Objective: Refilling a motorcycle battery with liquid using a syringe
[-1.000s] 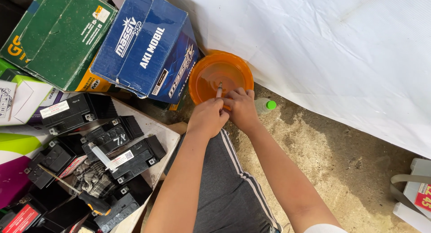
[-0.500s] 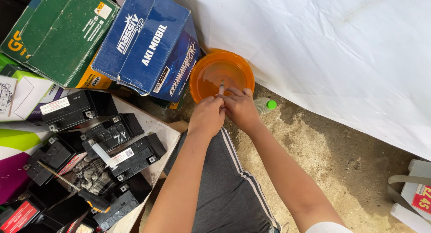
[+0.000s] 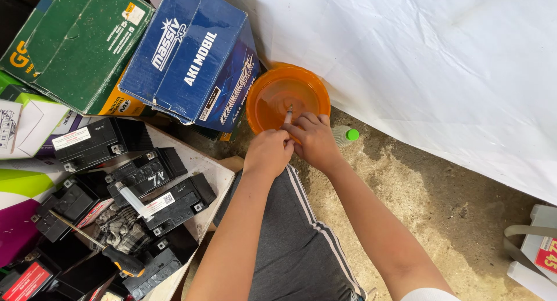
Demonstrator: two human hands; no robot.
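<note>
We see both of our hands meeting at the near rim of a round orange plastic basin (image 3: 272, 95) that sits on the dirt floor (image 3: 418, 196), hard against a white plastic sheet (image 3: 418, 51) behind it. Our left hand (image 3: 268, 151) and right hand (image 3: 316, 140) touch each other, fingers curled shut around a slim, pale syringe-like tube (image 3: 288, 114); it looks like a syringe, though it is too small for us to be sure. Its long axis runs away from us, the far end sticking out past our fingers and pointing down into the basin, which seems to hold some clear liquid. The left hand pinches the near end; the right wraps the body from the side, and lies a little nearer the basin.

Just right of our right hand a small clear bottle with a green cap (image 3: 346, 135) lies on the floor. To the left, a blue cardboard box (image 3: 194, 57) leans close to the basin's edge, leaving little room that way, with a green box (image 3: 78, 43) beyond it. Lower left, a white board holds black motorcycle batteries (image 3: 142, 173), a second clear syringe (image 3: 132, 200) and a black-handled screwdriver (image 3: 113, 257). Open ground lies to the right.
</note>
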